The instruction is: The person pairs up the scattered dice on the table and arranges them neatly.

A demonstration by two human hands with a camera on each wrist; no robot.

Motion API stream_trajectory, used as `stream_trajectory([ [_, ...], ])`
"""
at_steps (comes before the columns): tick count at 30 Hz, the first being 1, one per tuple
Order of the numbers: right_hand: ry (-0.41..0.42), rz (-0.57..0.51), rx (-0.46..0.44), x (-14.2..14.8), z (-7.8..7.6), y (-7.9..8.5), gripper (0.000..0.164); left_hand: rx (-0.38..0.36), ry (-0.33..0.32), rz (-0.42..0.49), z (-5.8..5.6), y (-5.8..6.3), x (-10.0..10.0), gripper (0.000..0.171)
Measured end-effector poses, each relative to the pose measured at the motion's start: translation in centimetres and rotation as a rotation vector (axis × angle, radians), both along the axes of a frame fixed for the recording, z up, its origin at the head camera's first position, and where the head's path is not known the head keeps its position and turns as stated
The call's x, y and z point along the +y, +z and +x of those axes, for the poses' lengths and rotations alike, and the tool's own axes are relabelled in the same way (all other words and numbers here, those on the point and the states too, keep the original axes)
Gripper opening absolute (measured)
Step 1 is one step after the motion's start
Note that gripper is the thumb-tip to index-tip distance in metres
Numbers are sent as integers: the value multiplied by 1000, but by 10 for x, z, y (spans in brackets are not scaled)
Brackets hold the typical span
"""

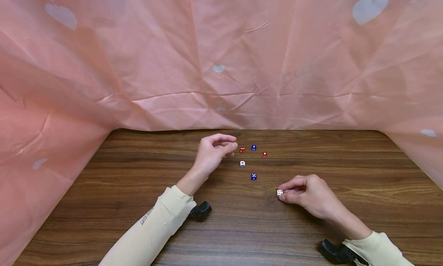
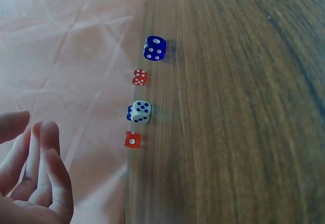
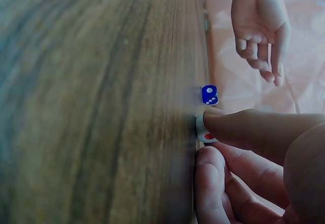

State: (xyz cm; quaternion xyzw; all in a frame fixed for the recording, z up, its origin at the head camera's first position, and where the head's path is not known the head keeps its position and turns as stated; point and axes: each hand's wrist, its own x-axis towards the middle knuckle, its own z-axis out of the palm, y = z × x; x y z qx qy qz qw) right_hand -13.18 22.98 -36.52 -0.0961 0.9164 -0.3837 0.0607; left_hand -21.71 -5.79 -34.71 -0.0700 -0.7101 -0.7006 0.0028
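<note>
My right hand [image 1: 313, 197] pinches a white die [image 1: 279, 193] between thumb and fingers, low at the tabletop. In the right wrist view the thumb covers part of this die. My left hand [image 1: 212, 152] holds nothing, its fingers loosely bent and its tips just left of a red die [image 1: 242, 150]. Beside that lie a blue die [image 1: 254, 147] and another red die [image 1: 264, 155]. Nearer to me sit a second white die [image 1: 242, 164] and a second blue die [image 1: 253, 177]. In the left wrist view the white die partly hides a blue one.
The dice lie on a brown wood-grain table [image 1: 138, 181]. Pink cloth [image 1: 242, 47] with pale hearts hangs behind and along both sides. Black devices [image 1: 201, 211] sit at both wrists, by the cream sleeves [image 1: 149, 227].
</note>
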Motion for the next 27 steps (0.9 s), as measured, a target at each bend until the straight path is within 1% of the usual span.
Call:
stream_trajectory([
  [5, -1, -12, -13, 0, 1, 0, 22, -23, 28, -37, -1, -2, 1, 21],
  [16, -12, -16, -15, 2, 1, 1, 23, -63, 39, -33, -4, -7, 4, 22],
  [22, 5, -18, -7, -1, 0, -2, 22, -93, 41, -73, -2, -9, 1, 27],
  [27, 20, -29, -10, -7, -3, -2, 22, -114, 70, -100, -1, -10, -5, 28],
])
